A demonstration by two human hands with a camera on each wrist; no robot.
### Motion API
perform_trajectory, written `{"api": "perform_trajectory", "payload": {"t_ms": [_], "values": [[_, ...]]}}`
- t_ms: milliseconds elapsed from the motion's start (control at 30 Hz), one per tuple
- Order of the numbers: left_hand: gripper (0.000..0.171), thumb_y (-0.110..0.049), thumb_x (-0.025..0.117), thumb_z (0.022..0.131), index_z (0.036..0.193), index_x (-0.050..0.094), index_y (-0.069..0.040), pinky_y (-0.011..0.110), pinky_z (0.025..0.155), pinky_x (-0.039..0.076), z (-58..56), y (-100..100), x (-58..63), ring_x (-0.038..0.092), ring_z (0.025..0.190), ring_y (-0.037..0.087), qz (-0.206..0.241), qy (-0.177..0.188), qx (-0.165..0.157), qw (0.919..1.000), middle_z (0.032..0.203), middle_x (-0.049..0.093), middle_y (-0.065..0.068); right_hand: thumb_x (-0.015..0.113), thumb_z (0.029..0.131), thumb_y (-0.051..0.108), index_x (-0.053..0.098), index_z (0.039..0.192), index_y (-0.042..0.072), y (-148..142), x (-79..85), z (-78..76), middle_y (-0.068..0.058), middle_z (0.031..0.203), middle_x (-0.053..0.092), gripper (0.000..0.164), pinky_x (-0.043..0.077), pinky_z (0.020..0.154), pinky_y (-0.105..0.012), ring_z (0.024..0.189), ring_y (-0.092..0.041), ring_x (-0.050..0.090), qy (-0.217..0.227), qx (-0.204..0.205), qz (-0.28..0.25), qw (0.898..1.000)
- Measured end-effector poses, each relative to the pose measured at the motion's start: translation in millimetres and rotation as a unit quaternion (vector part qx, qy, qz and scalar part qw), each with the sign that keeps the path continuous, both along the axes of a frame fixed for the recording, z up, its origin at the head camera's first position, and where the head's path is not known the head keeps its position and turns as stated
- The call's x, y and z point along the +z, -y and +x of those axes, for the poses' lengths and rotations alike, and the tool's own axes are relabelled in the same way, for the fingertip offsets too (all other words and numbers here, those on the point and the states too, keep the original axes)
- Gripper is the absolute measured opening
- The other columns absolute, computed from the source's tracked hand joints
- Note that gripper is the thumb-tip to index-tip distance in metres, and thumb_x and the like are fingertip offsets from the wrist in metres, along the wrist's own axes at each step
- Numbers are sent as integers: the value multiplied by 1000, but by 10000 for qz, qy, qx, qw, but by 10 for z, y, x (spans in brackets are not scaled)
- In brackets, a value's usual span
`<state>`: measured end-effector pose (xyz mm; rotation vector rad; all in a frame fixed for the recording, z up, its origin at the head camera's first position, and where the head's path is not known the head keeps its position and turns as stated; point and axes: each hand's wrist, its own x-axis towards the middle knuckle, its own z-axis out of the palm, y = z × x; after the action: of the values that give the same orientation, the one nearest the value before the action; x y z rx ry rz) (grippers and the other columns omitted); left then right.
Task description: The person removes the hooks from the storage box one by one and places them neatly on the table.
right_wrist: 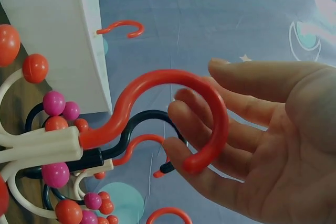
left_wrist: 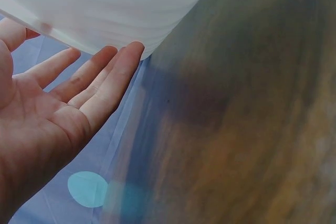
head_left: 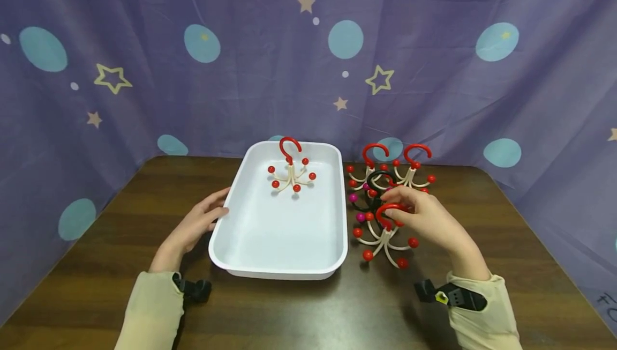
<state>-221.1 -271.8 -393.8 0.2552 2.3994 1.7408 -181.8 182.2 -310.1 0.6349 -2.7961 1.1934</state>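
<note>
My left hand (head_left: 195,224) is beside the white tray (head_left: 278,232), its loosely extended fingertips right at the tray's left rim. In the left wrist view the palm faces the tray's underside. On the right, my right hand (head_left: 429,216) reaches over a group of claw-shaped hangers with ball tips. Nearest it is a cream hanger (head_left: 385,240) with a red hook (right_wrist: 170,77). In the right wrist view the fingers lie behind that hook, with the thumb apart above it. A black hanger with magenta balls (head_left: 353,198) stands just behind, partly hidden.
Inside the tray, toward the back, stands another cream hanger with a red hook (head_left: 290,172). Two more red-hooked hangers stand at the back right, one at the far right (head_left: 409,176). Behind the wooden table (head_left: 270,312) hangs a purple curtain (head_left: 270,92).
</note>
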Motion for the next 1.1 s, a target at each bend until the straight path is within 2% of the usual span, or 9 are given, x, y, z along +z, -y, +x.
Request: {"api": "perform_trajectory", "payload": {"t_ms": [300,500,667,900,1100], "values": [[60,-23,50,93,145,22,-11,34,79,50,16,22,4,56,100,17,14,-25,-2,10000,132,39,26,64,85,20,60,111,15,139,28,51,2,109,62,27,49,80,-33,96,-16,61,-376,-130,-120,9991],[60,-23,50,93,145,23,-12,36,79,50,18,24,4,56,101,20,8,-42,-5,10000,131,39,26,64,85,16,62,108,14,280,29,61,4,104,61,23,49,82,-35,95,-12,59,-1099,-74,-319,9934],[59,-23,49,93,145,23,-13,37,80,50,12,16,0,54,105,27,-2,-42,-45,10000,132,39,25,65,84,16,63,107,18,417,58,95,7,105,60,23,47,81,-29,97,-6,55,-1509,108,-469,9874],[58,-22,48,94,145,22,-12,38,81,50,23,17,-1,52,107,31,-79,27,0,10000,133,38,26,65,84,15,62,108,16,640,120,46,6,102,62,25,48,80,-33,95,-10,58,-1489,107,-418,9879],[58,-22,49,94,145,23,-14,39,81,49,4,12,-4,50,110,34,-38,19,-2,10000,134,38,25,66,83,19,60,111,13,852,247,-70,2,107,61,29,49,82,-33,96,-15,59,-1207,302,-112,9922]]}}
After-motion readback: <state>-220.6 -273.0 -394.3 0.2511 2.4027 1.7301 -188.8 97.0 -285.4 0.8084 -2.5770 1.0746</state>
